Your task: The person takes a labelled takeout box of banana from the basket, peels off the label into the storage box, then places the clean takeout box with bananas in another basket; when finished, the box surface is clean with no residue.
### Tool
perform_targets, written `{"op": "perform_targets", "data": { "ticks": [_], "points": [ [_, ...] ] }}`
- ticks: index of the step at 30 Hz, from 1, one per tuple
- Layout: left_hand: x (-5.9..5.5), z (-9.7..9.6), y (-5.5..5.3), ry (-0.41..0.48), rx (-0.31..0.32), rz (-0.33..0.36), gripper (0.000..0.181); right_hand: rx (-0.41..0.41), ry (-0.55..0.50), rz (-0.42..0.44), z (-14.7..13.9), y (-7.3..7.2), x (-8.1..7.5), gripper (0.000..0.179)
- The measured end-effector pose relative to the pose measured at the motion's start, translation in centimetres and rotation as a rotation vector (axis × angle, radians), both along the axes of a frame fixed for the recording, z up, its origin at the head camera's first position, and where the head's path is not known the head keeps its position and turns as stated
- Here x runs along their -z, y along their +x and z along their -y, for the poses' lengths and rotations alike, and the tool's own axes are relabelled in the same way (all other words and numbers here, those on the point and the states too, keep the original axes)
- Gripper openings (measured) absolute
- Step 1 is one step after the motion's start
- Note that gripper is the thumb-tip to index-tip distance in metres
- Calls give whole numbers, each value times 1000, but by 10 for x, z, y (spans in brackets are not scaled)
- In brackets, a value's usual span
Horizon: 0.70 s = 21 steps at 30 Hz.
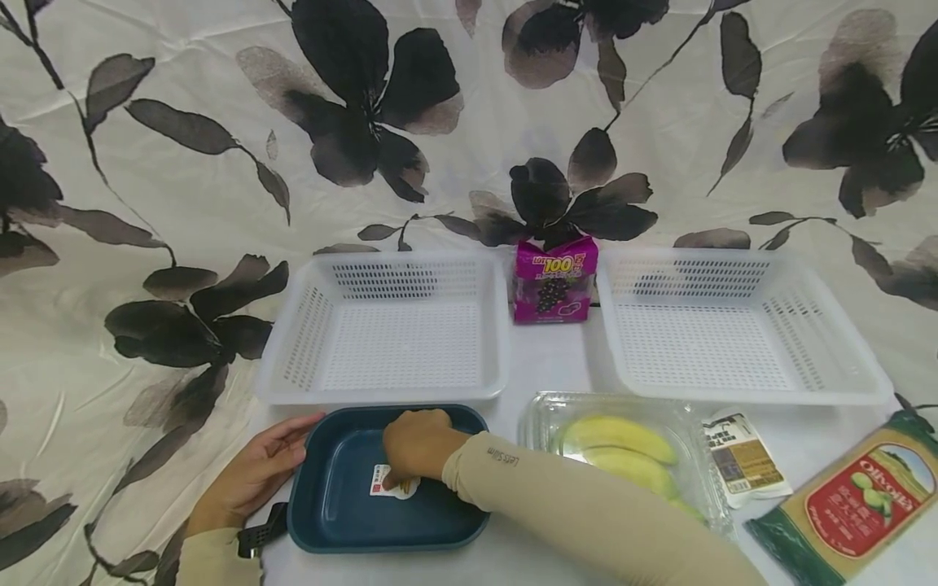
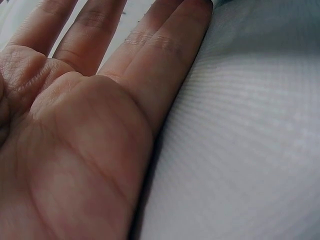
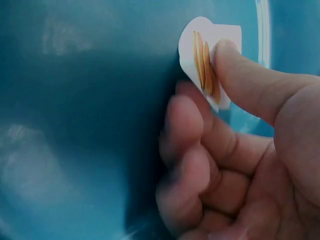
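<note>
A dark blue rectangular dish [image 1: 337, 521] with rounded corners stands at the front centre. My right hand [image 1: 421, 448] reaches into it and pinches a small white printed card [image 3: 202, 45] by its edge, thumb on the face and index finger behind. Orange-yellow slices are printed on this card; its back is hidden. In the right wrist view, the other fingers [image 3: 187, 180] curl loosely below. At the dish's left rim rests my left hand [image 1: 256, 468], fingers extended, palm toward the dish. The left wrist view shows that palm [image 2: 80, 155] close up.
Two white perforated baskets [image 1: 491, 382] [image 1: 623, 382] stand behind, with a purple grape candy bag [image 1: 553, 281] between them. On the right lie a clear clamshell of bananas [image 1: 542, 407], a brown-and-white packet [image 1: 743, 460] and an Olivoilà pasta bag [image 1: 857, 500].
</note>
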<state>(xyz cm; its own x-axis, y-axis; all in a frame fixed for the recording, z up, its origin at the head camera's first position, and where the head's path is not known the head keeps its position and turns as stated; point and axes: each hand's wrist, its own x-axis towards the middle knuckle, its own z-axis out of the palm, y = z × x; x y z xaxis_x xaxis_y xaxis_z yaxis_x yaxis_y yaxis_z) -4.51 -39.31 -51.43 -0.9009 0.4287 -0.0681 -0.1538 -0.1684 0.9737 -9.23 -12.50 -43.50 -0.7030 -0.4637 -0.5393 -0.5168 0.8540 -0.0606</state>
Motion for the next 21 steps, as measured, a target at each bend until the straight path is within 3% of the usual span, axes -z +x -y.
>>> {"op": "perform_targets", "data": {
  "ticks": [7,21],
  "points": [
    [0,0,1,0,-1,-16,48,4,-35,80,-9,-3,-2,34],
    [1,1,1,-14,-11,-13,48,-50,-21,66,-18,-2,-15,46]
  ]
}}
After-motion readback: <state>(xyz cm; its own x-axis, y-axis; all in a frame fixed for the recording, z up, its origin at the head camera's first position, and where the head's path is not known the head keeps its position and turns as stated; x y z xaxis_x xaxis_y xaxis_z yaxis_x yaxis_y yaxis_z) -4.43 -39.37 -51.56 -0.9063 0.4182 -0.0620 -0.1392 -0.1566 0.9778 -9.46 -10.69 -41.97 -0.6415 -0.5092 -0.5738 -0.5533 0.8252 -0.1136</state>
